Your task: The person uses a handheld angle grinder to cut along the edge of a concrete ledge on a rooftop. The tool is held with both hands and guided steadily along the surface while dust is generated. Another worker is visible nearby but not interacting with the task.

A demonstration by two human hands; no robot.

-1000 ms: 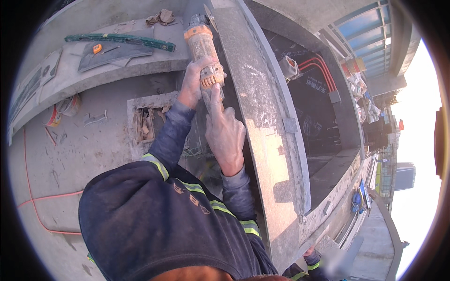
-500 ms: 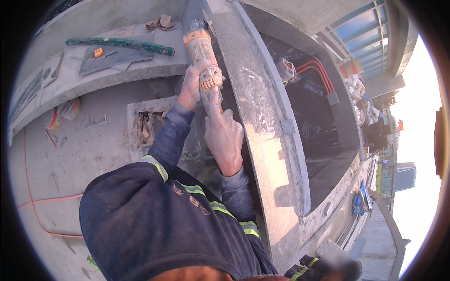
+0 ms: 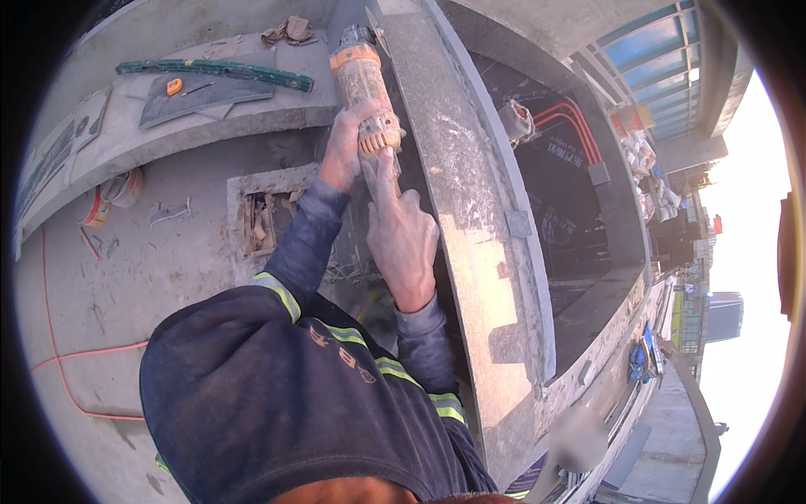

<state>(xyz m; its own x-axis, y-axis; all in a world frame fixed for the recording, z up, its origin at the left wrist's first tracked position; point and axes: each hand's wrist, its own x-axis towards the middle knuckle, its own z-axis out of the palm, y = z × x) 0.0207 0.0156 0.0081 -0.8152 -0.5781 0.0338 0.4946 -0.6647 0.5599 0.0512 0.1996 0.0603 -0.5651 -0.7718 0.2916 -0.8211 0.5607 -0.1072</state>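
A dusty orange angle grinder (image 3: 363, 84) points away from me, its thin disc (image 3: 378, 32) close to the left edge of a pale stone slab (image 3: 474, 252). Whether the disc touches the stone, I cannot tell. My left hand (image 3: 342, 149) wraps round the grinder's body from the left. Behind it, my right hand (image 3: 403, 239) closes on the rear end of the tool, its index finger stretched forward along the casing. The palm side of the right hand is hidden. Grey dust coats both hands.
On the curved concrete ledge at left lie a green spirit level (image 3: 214, 72), an orange tape measure (image 3: 175, 86) and grey tiles (image 3: 201, 99). Below are a bucket (image 3: 124, 189), a red hose (image 3: 88, 357) and a debris-filled floor opening (image 3: 264, 223). Another person (image 3: 579, 441), blurred, is at lower right.
Both hands keep their hold on the grinder, which has barely shifted. The view has moved slightly. At lower right, the other person has moved and shows differently.
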